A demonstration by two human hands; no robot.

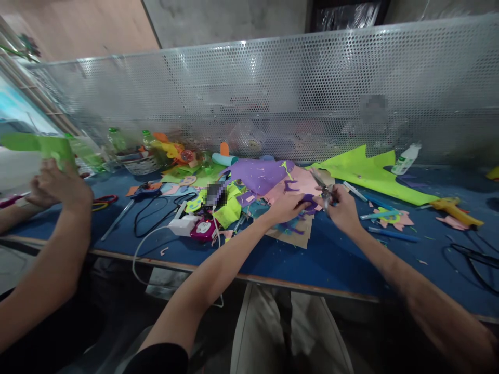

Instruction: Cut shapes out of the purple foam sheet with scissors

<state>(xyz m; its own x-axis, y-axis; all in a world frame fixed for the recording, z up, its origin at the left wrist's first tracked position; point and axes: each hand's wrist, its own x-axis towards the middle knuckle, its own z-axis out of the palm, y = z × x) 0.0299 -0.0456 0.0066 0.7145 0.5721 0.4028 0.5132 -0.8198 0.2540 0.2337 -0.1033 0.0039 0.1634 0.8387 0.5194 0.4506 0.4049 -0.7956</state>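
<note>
Above the blue table, my left hand point(287, 209) pinches a small purple foam or paper piece point(311, 203). Close on its right, my right hand point(343, 210) is closed around a pair of scissors point(323, 188), whose blades reach toward the purple piece. Whether the blades touch it I cannot tell. Just behind my hands lie a large purple sheet point(259, 175) and a pink sheet point(299, 181). Beneath them is a brown cardboard piece point(298, 239) strewn with purple and blue scraps.
A lime-green sheet point(358, 171), white bottle point(406, 159) and yellow glue gun point(456, 212) lie right. A magenta device point(205, 229), white adapter point(183, 224) and cable stand left. Far left, another person's hands point(58, 184) hold green material. A perforated metal screen point(273, 93) borders the back.
</note>
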